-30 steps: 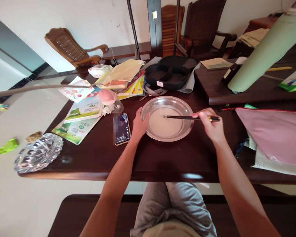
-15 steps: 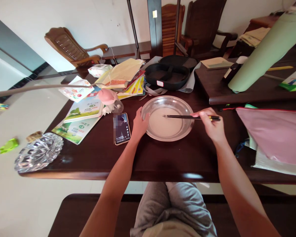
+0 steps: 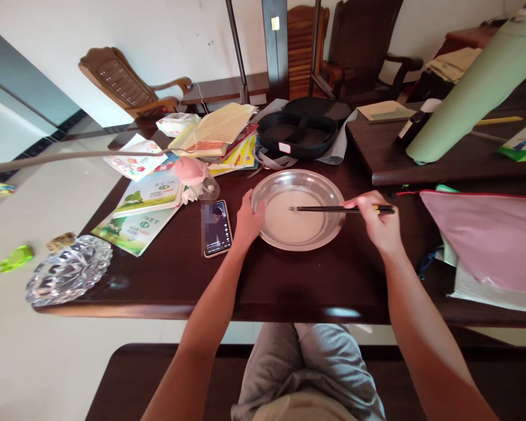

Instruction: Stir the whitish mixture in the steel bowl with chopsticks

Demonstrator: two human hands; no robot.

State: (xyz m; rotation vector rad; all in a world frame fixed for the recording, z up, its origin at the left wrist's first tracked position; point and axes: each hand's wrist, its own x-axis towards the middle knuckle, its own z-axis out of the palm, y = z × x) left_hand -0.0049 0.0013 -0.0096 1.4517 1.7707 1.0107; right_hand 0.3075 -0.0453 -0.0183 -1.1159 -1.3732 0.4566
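Observation:
A shallow steel basin (image 3: 328,192) holding a pale milky liquid sits on the dark wooden table (image 3: 289,280) in front of me. My left hand (image 3: 246,222) grips the basin's left rim, fingers curled over the edge. My right hand (image 3: 376,219) is at the basin's right side, closed on a pair of dark chopsticks (image 3: 328,209). The chopsticks lie nearly level, tips over the middle of the liquid.
A phone (image 3: 216,228) lies left of the basin, beside children's books (image 3: 149,204) and a pink fan (image 3: 193,172). A glass ashtray (image 3: 68,271) sits at the table's left corner. A black case (image 3: 298,131) is behind the basin, a pink pouch (image 3: 486,240) to the right.
My right hand and the chopsticks have shifted very slightly to the right. The left hand and the basin have stayed put.

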